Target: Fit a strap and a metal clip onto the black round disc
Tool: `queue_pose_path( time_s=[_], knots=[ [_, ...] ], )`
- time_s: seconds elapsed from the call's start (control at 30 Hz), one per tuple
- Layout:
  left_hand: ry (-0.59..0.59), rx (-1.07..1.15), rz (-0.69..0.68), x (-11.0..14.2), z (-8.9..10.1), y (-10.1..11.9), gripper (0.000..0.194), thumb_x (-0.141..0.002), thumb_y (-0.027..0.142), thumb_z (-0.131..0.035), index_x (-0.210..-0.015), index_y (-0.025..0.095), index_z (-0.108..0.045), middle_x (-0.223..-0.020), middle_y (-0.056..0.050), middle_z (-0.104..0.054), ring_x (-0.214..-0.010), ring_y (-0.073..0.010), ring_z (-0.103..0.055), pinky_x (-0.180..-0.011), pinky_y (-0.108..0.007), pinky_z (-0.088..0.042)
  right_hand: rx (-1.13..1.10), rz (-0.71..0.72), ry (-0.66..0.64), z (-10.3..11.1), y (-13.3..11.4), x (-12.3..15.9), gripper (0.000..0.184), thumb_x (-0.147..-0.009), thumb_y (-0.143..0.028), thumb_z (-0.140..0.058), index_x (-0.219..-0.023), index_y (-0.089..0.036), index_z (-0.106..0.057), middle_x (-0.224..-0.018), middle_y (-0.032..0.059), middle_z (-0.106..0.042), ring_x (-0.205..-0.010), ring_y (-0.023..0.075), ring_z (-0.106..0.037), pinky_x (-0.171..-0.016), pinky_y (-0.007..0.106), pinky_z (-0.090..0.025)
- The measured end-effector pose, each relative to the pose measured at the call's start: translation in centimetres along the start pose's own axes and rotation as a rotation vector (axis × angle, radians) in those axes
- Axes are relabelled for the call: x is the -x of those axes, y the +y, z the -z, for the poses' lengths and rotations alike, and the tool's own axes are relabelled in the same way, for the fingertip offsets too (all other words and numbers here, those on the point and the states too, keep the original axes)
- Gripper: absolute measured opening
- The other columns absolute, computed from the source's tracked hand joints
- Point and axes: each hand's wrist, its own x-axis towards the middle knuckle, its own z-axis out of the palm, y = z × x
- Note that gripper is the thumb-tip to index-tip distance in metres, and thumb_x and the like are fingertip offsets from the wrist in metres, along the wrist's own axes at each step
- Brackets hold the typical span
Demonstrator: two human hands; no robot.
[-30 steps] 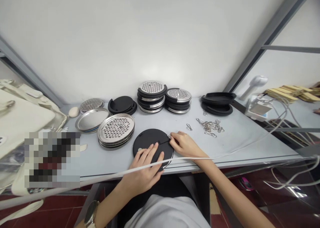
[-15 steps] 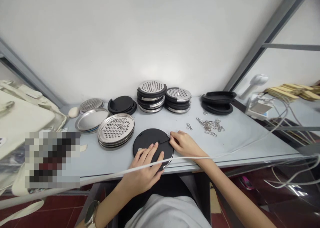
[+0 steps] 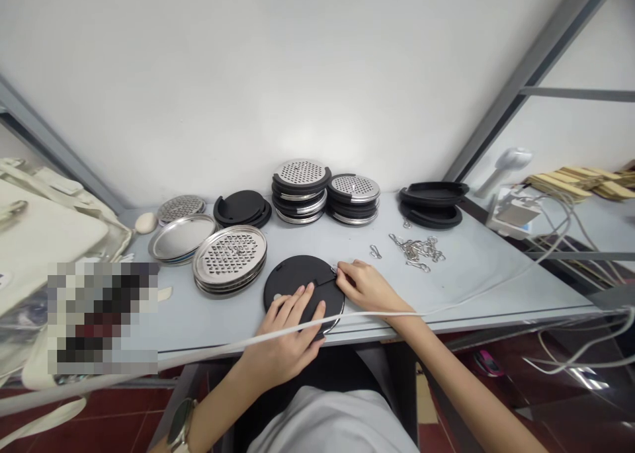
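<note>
A round black plastic disc (image 3: 292, 278) with a thin shiny metal rim on its near right side lies near the table's front edge. My left hand (image 3: 292, 330) rests on it with fingers stretched out and lying on its surface. At the disc's right edge, by a slit, my right hand (image 3: 364, 284) pinches a small metal clip (image 3: 334, 270), mostly hidden by the fingers. One loose clip (image 3: 376, 251) lies beyond that hand, with a tangled pile of metal clips (image 3: 421, 249) farther right.
Stacked grater plates (image 3: 231, 258) and plain metal discs (image 3: 183, 237) stand at left. Along the wall are black plastic rings (image 3: 243, 207), two stacks of assembled graters (image 3: 301, 173) (image 3: 354, 187) and black holders (image 3: 431, 205). A white cable (image 3: 461, 303) crosses in front of my hands.
</note>
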Motion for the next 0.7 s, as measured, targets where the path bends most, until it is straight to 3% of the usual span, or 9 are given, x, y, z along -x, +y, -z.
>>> queue_pose_path(
  time_s=[0.7],
  knots=[
    [0.003,-0.016,-0.001,-0.07,-0.09,-0.02,0.044,-0.09,0.032,-0.046,-0.13,0.015,-0.049,-0.142,-0.019,-0.036,-0.127,-0.0315,-0.039,-0.096,-0.046,-0.036,0.0,0.002,0.011,-0.14,0.1,0.09,0.023,-0.09,-0.02,-0.039,-0.071,-0.019,-0.05,-0.06,-0.0004,-0.053,-0.059,0.0128,-0.046,-0.06,0.023,-0.03]
  ],
)
